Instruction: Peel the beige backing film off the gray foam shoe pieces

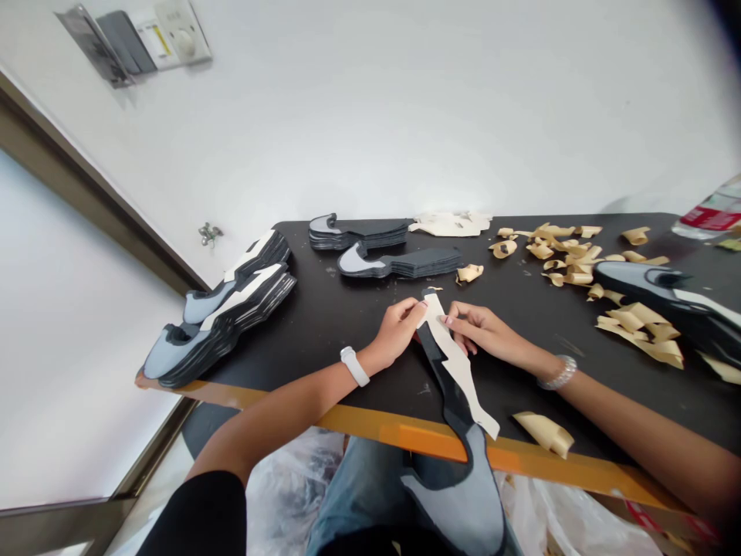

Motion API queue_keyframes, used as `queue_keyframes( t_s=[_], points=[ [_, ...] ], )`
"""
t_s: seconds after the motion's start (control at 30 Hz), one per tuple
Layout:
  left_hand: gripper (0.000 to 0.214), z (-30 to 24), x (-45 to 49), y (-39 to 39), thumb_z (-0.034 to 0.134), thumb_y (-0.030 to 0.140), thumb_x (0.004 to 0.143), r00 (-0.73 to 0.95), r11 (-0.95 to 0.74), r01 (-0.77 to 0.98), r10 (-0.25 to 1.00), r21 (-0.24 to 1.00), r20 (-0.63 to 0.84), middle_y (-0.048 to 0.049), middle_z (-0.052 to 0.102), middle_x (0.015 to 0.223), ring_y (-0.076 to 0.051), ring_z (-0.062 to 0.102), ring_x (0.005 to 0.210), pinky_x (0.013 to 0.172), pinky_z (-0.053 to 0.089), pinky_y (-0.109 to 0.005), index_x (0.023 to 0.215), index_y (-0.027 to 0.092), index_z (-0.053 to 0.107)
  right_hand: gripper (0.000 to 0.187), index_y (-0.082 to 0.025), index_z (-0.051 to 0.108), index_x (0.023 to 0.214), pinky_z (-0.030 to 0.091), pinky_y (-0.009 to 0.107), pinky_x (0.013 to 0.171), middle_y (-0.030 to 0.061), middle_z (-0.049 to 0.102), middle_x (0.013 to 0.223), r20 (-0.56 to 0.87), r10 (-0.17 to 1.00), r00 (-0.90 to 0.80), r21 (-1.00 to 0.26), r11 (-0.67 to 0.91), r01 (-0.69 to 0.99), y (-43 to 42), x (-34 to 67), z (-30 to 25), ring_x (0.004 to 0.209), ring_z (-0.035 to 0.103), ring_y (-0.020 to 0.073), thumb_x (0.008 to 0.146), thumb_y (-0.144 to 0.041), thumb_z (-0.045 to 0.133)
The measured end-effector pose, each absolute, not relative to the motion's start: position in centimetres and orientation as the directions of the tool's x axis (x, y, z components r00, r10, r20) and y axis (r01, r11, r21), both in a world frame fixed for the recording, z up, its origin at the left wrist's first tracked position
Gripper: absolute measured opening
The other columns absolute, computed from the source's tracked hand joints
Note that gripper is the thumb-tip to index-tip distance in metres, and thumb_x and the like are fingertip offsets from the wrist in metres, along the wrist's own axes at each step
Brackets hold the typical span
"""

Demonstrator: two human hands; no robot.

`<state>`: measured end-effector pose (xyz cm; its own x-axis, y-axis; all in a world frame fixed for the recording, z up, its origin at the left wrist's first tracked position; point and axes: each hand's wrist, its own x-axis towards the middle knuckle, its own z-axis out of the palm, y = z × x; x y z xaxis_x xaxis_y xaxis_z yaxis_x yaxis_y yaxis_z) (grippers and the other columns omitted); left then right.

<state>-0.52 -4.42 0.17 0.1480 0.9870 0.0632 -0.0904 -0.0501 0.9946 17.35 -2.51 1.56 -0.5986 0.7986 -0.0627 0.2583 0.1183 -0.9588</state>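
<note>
Strip, cream, jagged-edged, paper-like (457, 355), lies along a black-and-grey, hook-ended, foam-like piece (457, 401) overhanging a flat black table (324, 316), left hand (399, 330) pinching the strip's far end, right hand (483, 330) its side, step seemingly alignment, next move likely calling for smoothing hookward

A cut piece (457, 405) overhung the worktop (324, 328); behind it lay two stacks (422, 264), with a sheet pile (451, 224) at their right. Two more stacks (231, 328) lay left, curled strips (580, 273) and a bottle (709, 218) right.
</note>
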Motion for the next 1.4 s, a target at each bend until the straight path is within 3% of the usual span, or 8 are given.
queue_keyframes(
  t_s=[0.27, 0.37, 0.5, 0.63, 0.8, 0.93, 1.2, 1.4],
  points=[
    [0.04, 1.0, -0.5, -4.7, 0.056, 0.044, 0.079, 0.083, -0.177, -0.034, 0.98, 0.984, 0.179, 0.0063, 0.034, 0.053, -0.005, 0.033, 0.049, 0.046, 0.027, -0.018, 0.057, 0.015, 0.039, 0.035, -0.019, 0.045, 0.074, 0.024, 0.018, 0.037, -0.0064, 0.05, 0.044, -0.099, 0.813, -0.574, -0.961, 0.07, 0.266, -3.4, 16.9, 1.7, 0.034, 0.034, 0.0048, 0.082, -0.052, 0.054],
    [0.035, 1.0, -0.7, -4.6, 0.056, 0.043, 0.078, 0.126, -0.098, -0.085, 0.986, 0.992, 0.108, 0.0058, 0.042, 0.052, -0.005, 0.04, 0.043, 0.04, 0.032, -0.017, 0.061, 0.016, 0.042, 0.038, -0.018, 0.047, 0.072, 0.023, 0.018, 0.04, -0.0078, 0.042, 0.047, -0.066, 0.874, -0.482, -0.96, 0.076, 0.268, -3.6, 16.7, 1.9, 0.04, 0.033, 0.0043, 0.078, -0.055, 0.056],
    [0.024, 0.7, -1.1, -4.3, 0.058, 0.038, 0.076, 0.259, 0.05, -0.186, 0.966, 0.981, 0.0, 0.0052, 0.051, 0.053, -0.007, 0.045, 0.035, 0.033, 0.038, -0.019, 0.072, 0.016, 0.049, 0.043, -0.017, 0.05, 0.075, 0.027, 0.018, 0.043, -0.0053, 0.048, 0.056, -0.13, 0.89, -0.438, -0.969, -0.02, 0.247, -3.5, 16.8, 2.4, 0.046, 0.038, 0.005, 0.071, -0.058, 0.062],
    [0.023, 0.6, -1.4, -4.0, 0.059, 0.034, 0.076, 0.442, 0.217, -0.222, 0.892, 0.95, -0.101, 0.0008, 0.059, 0.057, -0.013, 0.056, 0.038, 0.038, 0.049, -0.025, 0.083, 0.014, 0.051, 0.044, -0.017, 0.053, 0.078, 0.027, 0.018, 0.042, -0.0043, 0.051, 0.056, -0.195, 0.864, -0.464, -0.963, -0.08, 0.256, -3.1, 17.4, 2.6, 0.044, 0.04, 0.0054, 0.067, -0.058, 0.066],
    [0.035, 0.8, -1.5, -3.8, 0.052, 0.044, 0.083, 0.523, 0.293, -0.161, 0.835, 0.943, -0.17, -0.0055, 0.063, 0.06, -0.017, 0.062, 0.045, 0.047, 0.054, -0.029, 0.084, 0.01, 0.053, 0.042, -0.016, 0.059, 0.082, 0.025, 0.019, 0.041, -0.0042, 0.051, 0.055, -0.142, 0.869, -0.474, -0.959, -0.002, 0.283, -2.8, 17.8, 2.3, 0.043, 0.038, 0.005, 0.065, -0.053, 0.07],
    [0.041, 0.6, -1.2, -3.9, 0.044, 0.051, 0.086, 0.468, 0.25, -0.152, 0.87, 0.956, -0.154, -0.0056, 0.062, 0.055, -0.018, 0.063, 0.045, 0.046, 0.054, -0.029, 0.086, 0.011, 0.051, 0.042, -0.015, 0.062, 0.09, 0.026, 0.02, 0.043, -0.0018, 0.053, 0.059, -0.059, 0.876, -0.48, -0.942, 0.111, 0.318, -2.7, 17.9, 2.1, 0.047, 0.039, 0.0062, 0.073, -0.053, 0.063],
    [0.046, 0.7, -0.8, -4.3, 0.045, 0.059, 0.082, 0.344, 0.181, -0.126, 0.93, 0.975, -0.128, -0.0016, 0.058, 0.048, -0.017, 0.06, 0.039, 0.04, 0.05, -0.025, 0.085, 0.013, 0.048, 0.051, -0.017, 0.051, 0.115, 0.024, 0.021, 0.045, -0.0084, 0.034, 0.051, 0.091, 0.86, -0.503, -0.873, 0.312, 0.375, -2.5, 17.9, 1.9, 0.047, 0.03, 0.0077, 0.078, -0.05, 0.06],
    [0.045, 0.5, -0.7, -4.3, 0.046, 0.059, 0.081, 0.342, 0.17, -0.131, 0.932, 0.977, -0.117, -0.0012, 0.058, 0.046, -0.018, 0.06, 0.039, 0.039, 0.05, -0.026, 0.084, 0.014, 0.047, 0.047, -0.019, 0.051, 0.108, 0.024, 0.021, 0.045, -0.0091, 0.036, 0.049, 0.118, 0.866, -0.486, -0.833, 0.353, 0.427, -2.2, 18.2, 1.5, 0.046, 0.03, 0.0079, 0.077, -0.053, 0.06]
  ],
)
